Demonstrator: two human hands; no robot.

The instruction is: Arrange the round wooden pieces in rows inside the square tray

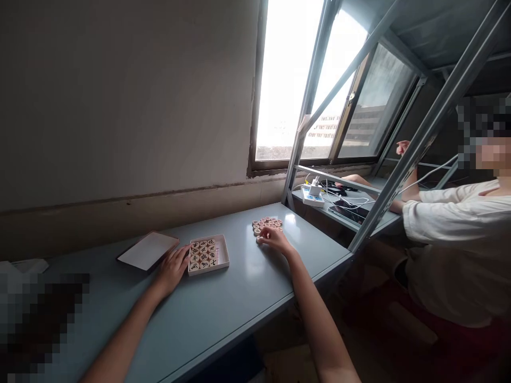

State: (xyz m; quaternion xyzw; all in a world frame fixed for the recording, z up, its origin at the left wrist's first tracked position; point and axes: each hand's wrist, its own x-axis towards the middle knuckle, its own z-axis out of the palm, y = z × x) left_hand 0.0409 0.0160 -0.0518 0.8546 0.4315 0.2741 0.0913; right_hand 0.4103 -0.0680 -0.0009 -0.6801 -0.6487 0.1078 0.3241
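Observation:
A shallow white box (222, 255) sits on the grey-blue table, with round Chinese chess pieces (203, 250) in rows inside it, their characters facing up. The right part of the box shows its bare bottom. My left hand (173, 268) lies flat with fingers stretched out, fingertips against the box's left wall. To the right, my right hand (276, 240) is closed in a pinch on one Chinese chess piece (259, 240) at table level. Just beyond that hand is a cluster of loose Chinese chess pieces (266, 222), partly hidden by my fingers.
A white box lid (149, 250) lies left of my left hand. The bed frame post (305, 117) rises at the table's right end. Beyond it, a power strip (312, 197) and cables lie on another surface, where a person in a white shirt (447, 213) sits.

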